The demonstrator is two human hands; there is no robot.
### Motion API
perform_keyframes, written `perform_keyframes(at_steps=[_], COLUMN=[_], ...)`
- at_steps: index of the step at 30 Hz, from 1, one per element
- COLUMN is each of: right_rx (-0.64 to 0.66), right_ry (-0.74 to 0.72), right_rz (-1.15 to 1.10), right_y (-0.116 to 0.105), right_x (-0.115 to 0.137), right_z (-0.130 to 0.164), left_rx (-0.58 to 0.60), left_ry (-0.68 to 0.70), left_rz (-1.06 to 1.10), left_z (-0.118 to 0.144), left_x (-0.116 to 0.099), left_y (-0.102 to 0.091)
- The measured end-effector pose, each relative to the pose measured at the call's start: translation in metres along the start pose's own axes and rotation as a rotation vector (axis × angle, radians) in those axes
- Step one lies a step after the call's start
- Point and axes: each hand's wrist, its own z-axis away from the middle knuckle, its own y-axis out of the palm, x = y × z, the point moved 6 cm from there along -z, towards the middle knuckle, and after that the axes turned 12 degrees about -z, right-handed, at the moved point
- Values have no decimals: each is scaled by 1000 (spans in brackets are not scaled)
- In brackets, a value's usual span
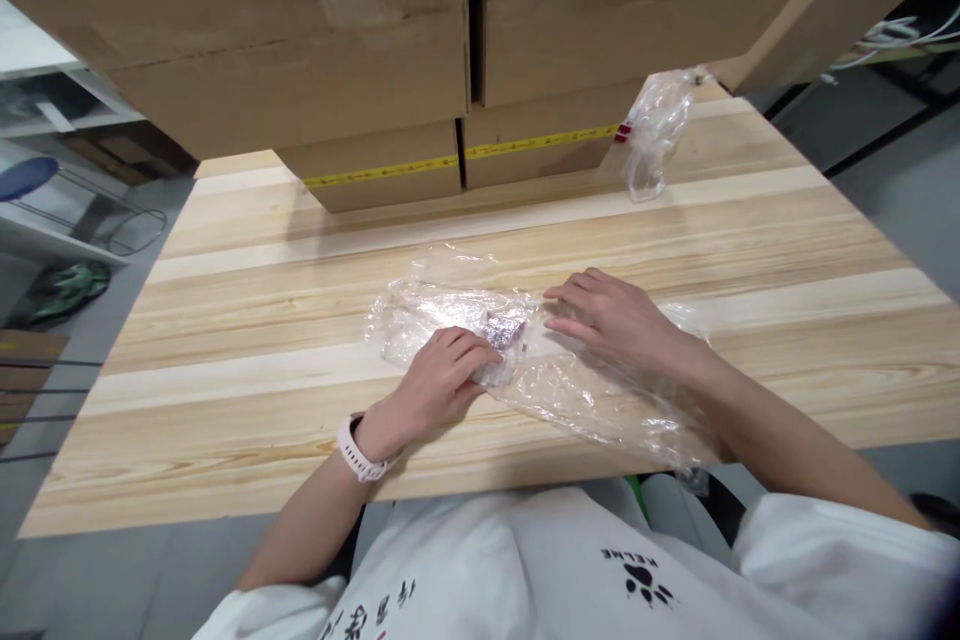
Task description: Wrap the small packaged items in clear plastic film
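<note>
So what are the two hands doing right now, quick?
Left hand: fingers curled, pinching the clear plastic bag beside a small dark item inside it.
Right hand: open and flat, pressing on the same bag, gripping nothing.

The small dark item [504, 331] inside the crumpled plastic bag [570, 390] is unidentifiable.

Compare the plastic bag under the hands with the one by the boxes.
The near plastic bag lies flat on the table, pressed by the left hand and right hand; the far plastic bag stands bunched, untouched. The near one looks larger, with something small and dark inside. Both are clear and crinkled.
</note>
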Motion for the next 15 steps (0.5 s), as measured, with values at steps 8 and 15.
perform_keyframes(at_steps=[8,15], right_rx=[-40,-49], right_ry=[15,-77], right_rz=[-210,-185], right_y=[-5,-22], right_x=[12,42], right_z=[-3,-8], left_rx=[-81,-68], left_ry=[8,-52], left_rz=[-112,-163], left_z=[-3,-2], left_x=[2,15], left_y=[-11,-14])
